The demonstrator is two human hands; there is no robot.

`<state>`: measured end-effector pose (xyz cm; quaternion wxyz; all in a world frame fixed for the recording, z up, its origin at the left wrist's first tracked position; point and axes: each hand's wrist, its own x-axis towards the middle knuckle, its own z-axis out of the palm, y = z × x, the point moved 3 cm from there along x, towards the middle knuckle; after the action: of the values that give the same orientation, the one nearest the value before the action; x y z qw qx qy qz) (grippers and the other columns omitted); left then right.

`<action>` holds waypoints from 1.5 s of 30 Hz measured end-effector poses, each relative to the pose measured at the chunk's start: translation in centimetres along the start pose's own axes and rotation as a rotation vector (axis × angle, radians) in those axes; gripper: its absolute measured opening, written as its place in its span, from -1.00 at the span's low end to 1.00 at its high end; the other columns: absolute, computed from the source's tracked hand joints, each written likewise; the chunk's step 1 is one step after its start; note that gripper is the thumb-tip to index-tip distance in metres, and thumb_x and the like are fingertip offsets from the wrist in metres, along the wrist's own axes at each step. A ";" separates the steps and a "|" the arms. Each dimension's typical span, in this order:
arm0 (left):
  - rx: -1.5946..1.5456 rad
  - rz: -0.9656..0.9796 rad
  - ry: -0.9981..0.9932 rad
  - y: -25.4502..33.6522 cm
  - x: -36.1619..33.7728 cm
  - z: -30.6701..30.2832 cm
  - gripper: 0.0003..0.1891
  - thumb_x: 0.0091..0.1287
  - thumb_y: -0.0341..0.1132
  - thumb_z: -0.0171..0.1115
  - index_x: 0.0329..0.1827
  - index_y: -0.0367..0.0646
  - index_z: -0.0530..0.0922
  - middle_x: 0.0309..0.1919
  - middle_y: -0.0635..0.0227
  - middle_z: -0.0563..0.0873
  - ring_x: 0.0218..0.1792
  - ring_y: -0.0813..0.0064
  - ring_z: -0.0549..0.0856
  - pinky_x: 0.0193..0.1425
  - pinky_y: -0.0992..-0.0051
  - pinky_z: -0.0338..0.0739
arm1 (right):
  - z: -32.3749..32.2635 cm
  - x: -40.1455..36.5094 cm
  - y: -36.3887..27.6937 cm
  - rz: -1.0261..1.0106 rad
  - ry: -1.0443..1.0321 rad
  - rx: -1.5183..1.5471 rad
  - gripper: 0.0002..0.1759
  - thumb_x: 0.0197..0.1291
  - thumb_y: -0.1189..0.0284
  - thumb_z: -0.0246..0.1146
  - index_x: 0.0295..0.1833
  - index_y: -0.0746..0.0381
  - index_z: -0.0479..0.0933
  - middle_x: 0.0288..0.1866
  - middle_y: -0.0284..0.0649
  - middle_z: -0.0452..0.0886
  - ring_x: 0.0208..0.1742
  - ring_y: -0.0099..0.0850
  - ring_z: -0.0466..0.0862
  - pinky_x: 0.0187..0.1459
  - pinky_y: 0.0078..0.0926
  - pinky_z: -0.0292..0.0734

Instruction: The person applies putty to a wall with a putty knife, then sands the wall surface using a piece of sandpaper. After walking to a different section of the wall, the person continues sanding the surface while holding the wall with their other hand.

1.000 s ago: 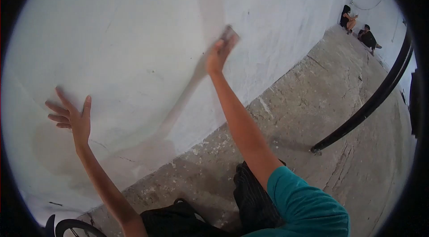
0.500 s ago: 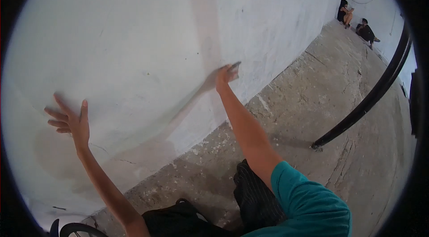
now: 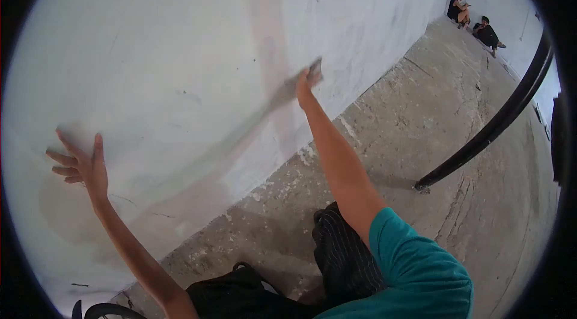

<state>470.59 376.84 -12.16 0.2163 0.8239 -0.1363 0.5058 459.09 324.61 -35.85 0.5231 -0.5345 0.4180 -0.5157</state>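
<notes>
My left hand (image 3: 84, 165) lies against the white wall (image 3: 168, 48) at the left, its fingers spread and nothing in it. Farther right, my right hand (image 3: 305, 83) is closed on a small flat greyish piece (image 3: 317, 69) held at the wall surface. Motion blurs that piece, and its exact kind cannot be made out. Pinkish-brown patches and a vertical stripe (image 3: 264, 18) mark the wall around both hands.
Rough concrete floor (image 3: 384, 138) meets the wall's foot, with pale flakes along it. A black curved pole (image 3: 490, 126) stands at the right. Two people (image 3: 460, 9) sit by the far corner. Part of a black wheel-like object (image 3: 108, 308) shows at bottom left.
My right hand has moved up along the wall with the flat piece, which now tilts more upright. My left hand stays spread on the wall; the view has shifted slightly.
</notes>
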 end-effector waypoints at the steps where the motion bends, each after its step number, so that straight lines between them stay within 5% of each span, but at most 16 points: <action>1: -0.006 0.000 -0.001 0.0 0.1 0.0 -0.13 0.17 0.27 0.05 0.44 0.33 -0.22 0.40 -0.02 -0.39 0.32 -0.37 -0.39 0.26 -0.30 -0.36 | -0.4 0.2 3.5 0.021 -0.009 -0.015 -0.21 0.29 0.04 -0.11 0.45 0.07 -0.33 0.49 -0.09 -0.36 0.49 -0.20 -0.34 0.42 -0.31 -0.34; 3: -0.007 0.006 0.010 0.3 0.0 -0.3 -0.13 0.17 0.27 0.04 0.44 0.33 -0.22 0.41 -0.01 -0.39 0.32 -0.37 -0.39 0.26 -0.30 -0.36 | -0.4 -0.3 2.8 0.032 -0.021 -0.026 -0.21 0.28 0.05 -0.08 0.46 0.03 -0.31 0.49 -0.10 -0.35 0.49 -0.20 -0.31 0.42 -0.32 -0.31; 5: -0.007 0.012 0.012 0.3 0.1 -0.3 -0.14 0.18 0.28 0.03 0.44 0.33 -0.21 0.41 0.00 -0.39 0.32 -0.37 -0.39 0.26 -0.30 -0.36 | 0.8 -0.8 1.7 0.357 0.144 0.313 -0.09 0.23 0.08 -0.01 0.40 0.41 -0.33 0.47 0.08 -0.34 0.48 -0.09 -0.32 0.42 -0.18 -0.31; 7: 0.009 0.023 0.011 0.2 -0.1 -0.1 -0.14 0.18 0.30 0.00 0.44 0.34 -0.21 0.41 0.00 -0.38 0.32 -0.37 -0.39 0.25 -0.31 -0.35 | 2.2 0.5 -1.3 -0.143 0.259 0.166 -0.11 0.24 0.15 -0.01 0.37 0.48 -0.33 0.45 0.14 -0.33 0.47 -0.05 -0.31 0.42 -0.18 -0.35; 12: 0.008 0.033 0.022 0.1 0.0 0.1 -0.14 0.17 0.31 -0.01 0.44 0.34 -0.22 0.40 0.00 -0.40 0.32 -0.37 -0.40 0.25 -0.31 -0.38 | 2.2 -4.4 -13.4 -0.552 0.014 0.224 -0.17 0.30 0.10 -0.10 0.39 0.42 -0.32 0.46 0.11 -0.36 0.47 -0.03 -0.39 0.40 -0.14 -0.42; 14: 0.000 0.033 0.024 0.1 0.0 0.1 -0.13 0.17 0.31 -0.01 0.44 0.33 -0.23 0.40 0.00 -0.41 0.32 -0.37 -0.40 0.25 -0.31 -0.39 | 2.1 -7.1 -16.4 -0.715 -0.178 -0.008 -0.03 0.25 -0.17 -0.24 0.40 0.38 -0.41 0.47 0.05 -0.45 0.48 -0.10 -0.45 0.40 -0.16 -0.47; 18: -0.009 0.018 0.007 0.3 -0.1 -0.1 -0.13 0.16 0.31 0.00 0.44 0.33 -0.22 0.40 0.00 -0.40 0.33 -0.34 -0.41 0.26 -0.29 -0.40 | 2.4 -6.6 -16.2 -0.735 -0.162 0.098 -0.07 0.25 -0.19 -0.34 0.42 0.34 -0.36 0.48 0.03 -0.43 0.47 -0.03 -0.43 0.38 -0.10 -0.46; 25: -0.063 0.038 0.000 0.3 -0.2 -0.2 -0.16 0.18 0.28 0.02 0.44 0.36 -0.20 0.42 0.07 -0.40 0.34 -0.31 -0.43 0.26 -0.28 -0.44 | 2.7 -3.9 -12.3 -0.684 -0.129 0.312 0.00 0.21 -0.20 -0.18 0.42 0.36 -0.33 0.48 0.01 -0.38 0.49 -0.15 -0.39 0.40 -0.20 -0.48; 28: -0.087 0.035 -0.024 0.6 -0.4 -0.8 -0.16 0.18 0.24 0.06 0.44 0.34 -0.18 0.41 0.06 -0.41 0.33 -0.32 -0.43 0.26 -0.28 -0.44 | 2.7 -2.0 -7.9 -0.581 -0.094 0.414 0.01 0.21 -0.20 -0.16 0.41 0.37 -0.33 0.48 0.01 -0.39 0.49 -0.16 -0.37 0.40 -0.21 -0.43; 30: -0.101 0.037 -0.031 0.8 -0.5 -1.0 -0.15 0.18 0.22 0.08 0.44 0.33 -0.17 0.41 0.03 -0.41 0.33 -0.34 -0.42 0.26 -0.28 -0.41 | 2.3 -1.8 -6.7 -0.276 0.007 0.418 -0.01 0.22 -0.19 -0.18 0.41 0.39 -0.32 0.48 0.03 -0.38 0.49 -0.18 -0.33 0.40 -0.23 -0.37; 33: -0.120 0.030 -0.037 0.9 -0.4 -1.1 -0.15 0.18 0.22 0.09 0.44 0.35 -0.19 0.41 0.09 -0.43 0.33 -0.30 -0.46 0.27 -0.26 -0.47 | 2.9 -2.0 -9.4 -0.130 0.052 0.378 0.01 0.21 -0.21 -0.19 0.40 0.40 -0.34 0.47 0.07 -0.36 0.49 -0.18 -0.30 0.41 -0.23 -0.31; 36: -0.096 0.025 -0.044 0.9 -0.4 -0.8 -0.14 0.18 0.22 0.10 0.44 0.34 -0.18 0.41 0.09 -0.43 0.33 -0.29 -0.46 0.27 -0.26 -0.47 | 4.4 -4.9 -14.1 -0.416 0.013 0.437 0.01 0.21 -0.18 -0.12 0.40 0.39 -0.36 0.48 0.01 -0.36 0.48 -0.14 -0.24 0.41 -0.26 -0.35; 41: -0.081 0.034 -0.039 0.3 -0.4 -0.4 -0.10 0.14 0.24 0.13 0.45 0.30 -0.18 0.41 0.03 -0.41 0.33 -0.32 -0.44 0.24 -0.31 -0.42 | 5.8 -7.5 -15.4 -0.495 0.019 0.267 0.04 0.21 -0.17 -0.14 0.39 0.42 -0.43 0.46 0.11 -0.34 0.47 -0.03 -0.35 0.41 -0.20 -0.38; 45: -0.005 0.076 -0.009 -1.5 -0.3 0.8 0.03 -0.01 0.28 0.24 0.45 0.27 -0.17 0.40 -0.05 -0.39 0.32 -0.38 -0.39 0.20 -0.38 -0.35 | 7.1 -4.2 -14.4 -0.492 0.209 0.419 -0.20 0.27 0.10 -0.02 0.38 0.38 -0.19 0.41 0.08 -0.05 0.42 -0.12 -0.04 0.38 -0.20 -0.14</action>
<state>471.79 377.74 -13.07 0.1984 0.8199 -0.1701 0.5094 464.28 331.16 -21.48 0.4360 -0.4443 0.2127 -0.7532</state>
